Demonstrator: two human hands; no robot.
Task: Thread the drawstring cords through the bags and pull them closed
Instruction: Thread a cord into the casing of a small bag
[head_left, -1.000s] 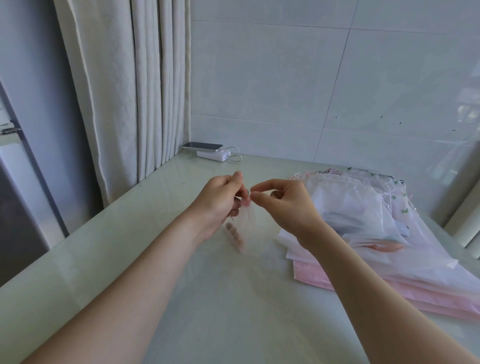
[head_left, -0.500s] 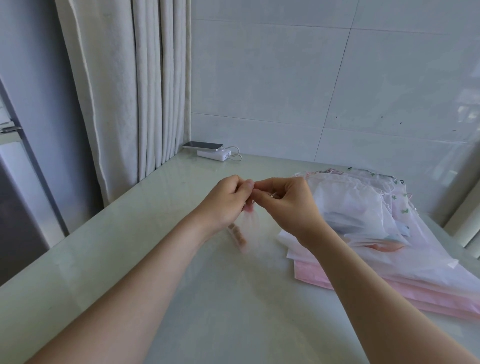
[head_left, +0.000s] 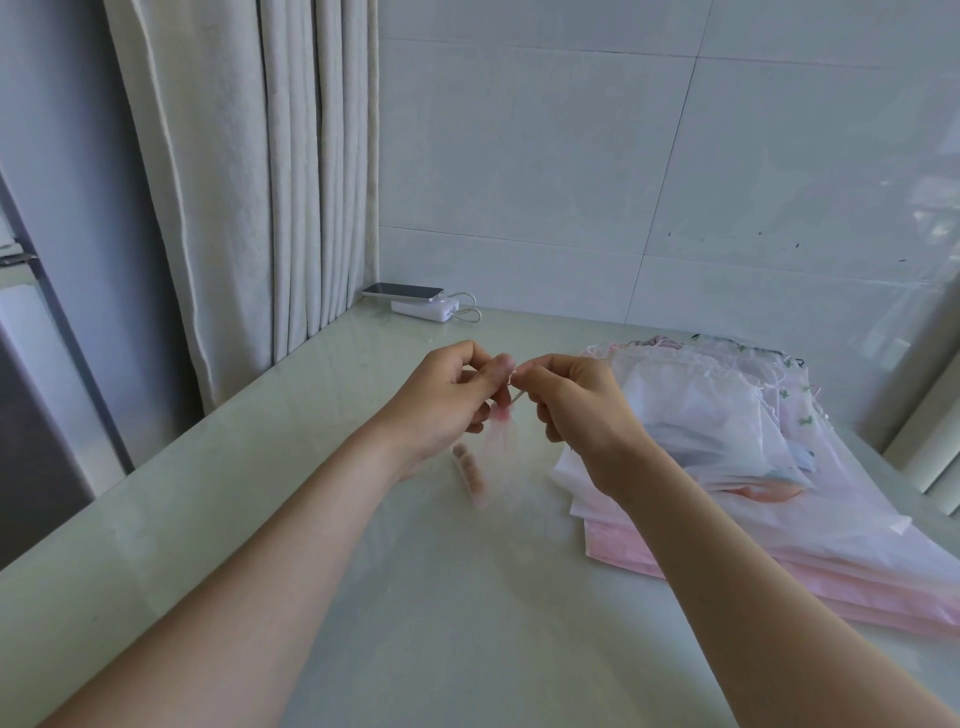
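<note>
A small sheer organza bag (head_left: 501, 462) hangs above the table, pinched at its top edge by my left hand (head_left: 447, 405). My right hand (head_left: 576, 410) is just beside it, pinching a thin pale cord or threading pin (head_left: 517, 397) at the bag's mouth. The fingertips of both hands almost touch. The bag is see-through, with a pink patch near its top; the cord's far end is hidden by my fingers.
A pile of flat white and pink drawstring bags (head_left: 727, 457) lies on the pale green table (head_left: 260, 493) to the right. A phone on a white power bank (head_left: 423, 304) sits at the back by the curtain (head_left: 270, 171). The tiled wall is behind.
My two hands came together at the bag's top and have now parted slightly; the right hand's grip shifted to a thin cord. The bag stays hanging in place.
</note>
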